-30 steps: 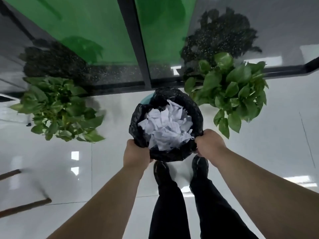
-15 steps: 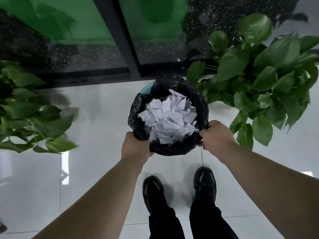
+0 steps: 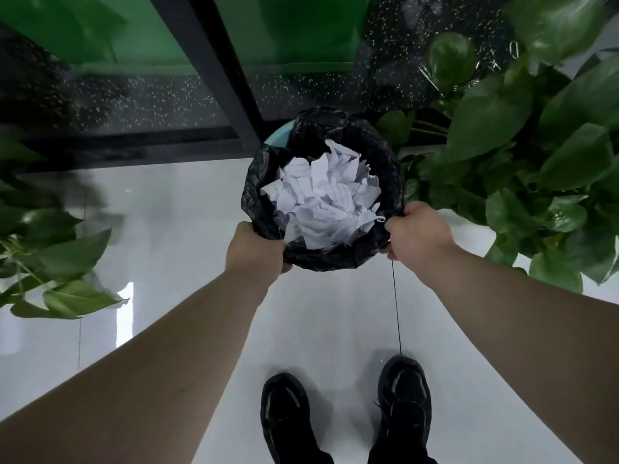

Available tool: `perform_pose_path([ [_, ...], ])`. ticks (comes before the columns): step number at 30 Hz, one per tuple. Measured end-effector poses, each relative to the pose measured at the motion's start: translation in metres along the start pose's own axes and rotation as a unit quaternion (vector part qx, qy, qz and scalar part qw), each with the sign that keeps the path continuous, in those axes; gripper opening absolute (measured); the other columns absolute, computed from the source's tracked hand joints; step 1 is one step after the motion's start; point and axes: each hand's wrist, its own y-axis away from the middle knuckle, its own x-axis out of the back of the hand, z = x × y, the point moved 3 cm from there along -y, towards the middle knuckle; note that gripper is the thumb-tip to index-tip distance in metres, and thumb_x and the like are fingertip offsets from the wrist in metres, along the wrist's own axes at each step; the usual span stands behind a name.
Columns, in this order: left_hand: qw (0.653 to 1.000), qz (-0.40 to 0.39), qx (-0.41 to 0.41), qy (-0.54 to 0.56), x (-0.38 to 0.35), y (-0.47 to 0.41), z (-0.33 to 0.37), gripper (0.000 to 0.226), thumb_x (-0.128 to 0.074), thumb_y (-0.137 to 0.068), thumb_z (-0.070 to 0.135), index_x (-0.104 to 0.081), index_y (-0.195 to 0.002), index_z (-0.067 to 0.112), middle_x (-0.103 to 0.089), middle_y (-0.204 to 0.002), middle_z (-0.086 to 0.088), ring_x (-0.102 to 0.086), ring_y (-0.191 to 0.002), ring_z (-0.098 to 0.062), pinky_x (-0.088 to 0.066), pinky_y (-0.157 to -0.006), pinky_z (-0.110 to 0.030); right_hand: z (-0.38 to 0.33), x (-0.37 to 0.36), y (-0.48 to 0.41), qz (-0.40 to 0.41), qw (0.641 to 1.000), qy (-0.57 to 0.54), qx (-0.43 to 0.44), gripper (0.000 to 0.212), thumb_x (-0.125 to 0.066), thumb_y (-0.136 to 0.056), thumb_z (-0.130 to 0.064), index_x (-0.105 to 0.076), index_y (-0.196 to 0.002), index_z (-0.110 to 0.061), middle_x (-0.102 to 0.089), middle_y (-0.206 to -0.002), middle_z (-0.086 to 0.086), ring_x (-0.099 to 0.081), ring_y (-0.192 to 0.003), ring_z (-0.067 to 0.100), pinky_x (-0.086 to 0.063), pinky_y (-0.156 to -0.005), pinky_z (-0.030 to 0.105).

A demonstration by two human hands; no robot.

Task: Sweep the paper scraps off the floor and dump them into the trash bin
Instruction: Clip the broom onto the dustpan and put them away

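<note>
A round trash bin [image 3: 279, 134] lined with a black bag [image 3: 254, 195] stands in front of me by a dark glass wall. White paper scraps [image 3: 326, 199] fill it to the rim. My left hand [image 3: 256, 247] grips the bag's near-left edge. My right hand [image 3: 418, 234] grips the near-right edge of the bag. Both fists are curled round the black plastic. A bit of the bin's light blue rim shows at the far left of the bag.
Leafy green potted plants stand at the right [image 3: 522, 155] and at the left [image 3: 43, 242] of the bin. My two black shoes [image 3: 345, 413] are on the glossy white floor [image 3: 174, 209] below. A thin dark line [image 3: 397, 316] runs from under my right hand down to my right shoe.
The view has dropped closer to the bin and plants, and my feet have stepped back from it. Both hands keep the same hold on the bag's rim.
</note>
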Motion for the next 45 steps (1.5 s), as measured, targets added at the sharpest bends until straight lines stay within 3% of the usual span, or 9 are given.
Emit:
perform_pose_path([
  [6,1.000,0.002,0.002,-0.003,-0.011,-0.018,0.003,0.025,-0.068,-0.091,0.004,-0.049,-0.088,0.021,-0.062,-0.093,-0.001,-0.075,-0.084,-0.035,-0.063,-0.085,-0.049,0.000,-0.002,-0.015,-0.013,0.999,-0.046,-0.009,0.016,-0.047,-0.085,-0.007,-0.058,-0.096,-0.007,-0.072,-0.088,0.021,-0.074,-0.071,0.040,-0.062,-0.068,0.055],
  [13,1.000,0.007,0.006,0.029,-0.018,-0.034,0.004,0.025,-0.067,-0.092,0.003,-0.051,-0.093,0.022,-0.064,-0.101,-0.002,-0.074,-0.077,-0.030,-0.065,-0.078,-0.041,-0.002,-0.009,-0.027,-0.009,0.997,-0.076,-0.017,0.011,-0.048,-0.094,-0.009,-0.053,-0.104,-0.007,-0.069,-0.096,0.017,-0.070,-0.072,0.037,-0.062,-0.062,0.037],
  [16,1.000,0.017,0.006,0.019,-0.017,-0.034,0.002,0.024,-0.067,-0.093,0.008,-0.057,-0.113,0.016,-0.069,-0.104,-0.006,-0.075,-0.084,-0.030,-0.065,-0.078,-0.043,-0.004,-0.009,-0.024,-0.001,0.995,-0.093,-0.030,0.017,-0.043,-0.094,-0.007,-0.055,-0.107,-0.008,-0.068,-0.092,0.016,-0.069,-0.064,0.034,-0.061,-0.067,0.045],
  [21,0.999,0.029,0.029,-0.033,-0.002,-0.010,0.007,0.069,-0.072,-0.090,0.035,-0.043,-0.151,0.020,-0.062,-0.095,0.004,-0.067,-0.089,-0.022,-0.061,-0.089,-0.046,-0.017,0.002,-0.004,-0.016,0.994,-0.095,-0.053,0.019,-0.049,-0.095,-0.024,-0.056,-0.112,-0.017,-0.067,-0.094,0.007,-0.074,-0.071,0.032,-0.062,-0.077,0.048],
  [28,0.998,0.006,0.011,-0.061,0.039,0.069,0.052,0.074,-0.068,-0.091,0.035,-0.031,-0.155,0.026,-0.064,-0.093,-0.002,-0.065,-0.082,-0.019,-0.045,-0.060,-0.026,-0.061,0.051,0.068,-0.027,0.993,-0.095,-0.069,0.010,-0.054,-0.097,-0.030,-0.058,-0.098,-0.021,-0.065,-0.099,0.006,-0.073,-0.075,0.030,-0.062,-0.079,0.049],
  [31,0.997,-0.009,-0.006,-0.081,0.049,0.111,0.076,0.073,-0.068,-0.089,0.038,-0.034,-0.152,0.027,-0.064,-0.109,-0.003,-0.067,-0.092,-0.022,-0.051,-0.067,-0.031,-0.075,0.081,0.109,-0.028,0.996,-0.068,-0.039,0.013,-0.056,-0.090,-0.039,-0.056,-0.092,-0.026,-0.070,-0.094,0.008,-0.073,-0.076,0.031,-0.060,-0.081,0.054],
  [34,0.990,-0.028,-0.046,-0.130,0.062,0.163,0.100,0.068,-0.067,-0.090,0.043,-0.036,-0.149,0.031,-0.050,-0.127,0.005,-0.062,-0.105,-0.021,-0.055,-0.085,-0.036,-0.097,0.109,0.152,-0.038,0.998,-0.050,-0.026,0.034,-0.055,-0.089,-0.043,-0.052,-0.121,-0.033,-0.072,-0.093,0.000,-0.073,-0.079,0.025,-0.060,-0.082,0.053],
  [37,0.978,-0.048,-0.098,-0.179,0.065,0.208,0.122,0.060,-0.061,-0.095,0.043,-0.035,-0.148,0.033,-0.039,-0.120,0.012,-0.053,-0.098,-0.012,-0.047,-0.083,-0.031,-0.118,0.141,0.190,-0.027,0.994,-0.103,-0.036,0.047,-0.058,-0.095,-0.036,-0.047,-0.140,-0.027,-0.071,-0.099,0.004,-0.071,-0.081,0.024,-0.058,-0.084,0.050],
  [45,0.963,-0.108,-0.186,-0.164,0.091,0.354,0.213,0.055,-0.063,-0.093,0.043,-0.045,-0.142,0.026,-0.055,-0.132,0.002,-0.059,-0.110,-0.019,-0.050,-0.090,-0.033,-0.160,0.260,0.326,0.022,0.980,-0.199,-0.011,0.050,-0.057,-0.097,-0.039,-0.046,-0.144,-0.023,-0.071,-0.099,0.008,-0.072,-0.083,0.028,-0.059,-0.077,0.046],
])
